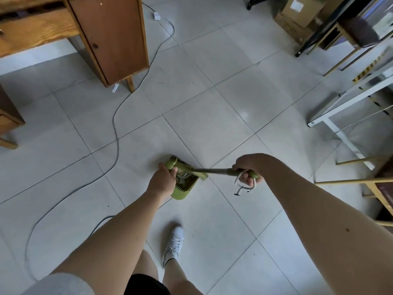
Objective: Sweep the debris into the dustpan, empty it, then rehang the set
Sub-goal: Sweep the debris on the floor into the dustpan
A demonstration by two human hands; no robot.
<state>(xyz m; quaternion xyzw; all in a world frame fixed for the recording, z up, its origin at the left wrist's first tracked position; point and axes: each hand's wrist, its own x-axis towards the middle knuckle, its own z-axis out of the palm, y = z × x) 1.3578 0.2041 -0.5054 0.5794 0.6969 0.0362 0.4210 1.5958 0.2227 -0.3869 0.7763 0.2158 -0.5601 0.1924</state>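
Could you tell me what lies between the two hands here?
In the head view, the broom's handle spans from the right hand to the left hand, which grips the green dustpan.

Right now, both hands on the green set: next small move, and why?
Probably lift the dustpan level toward a bin. The left hand grips its handle, the right hand the broom, pale bits already lie in the pan, and little debris shows on the tiles nearby.
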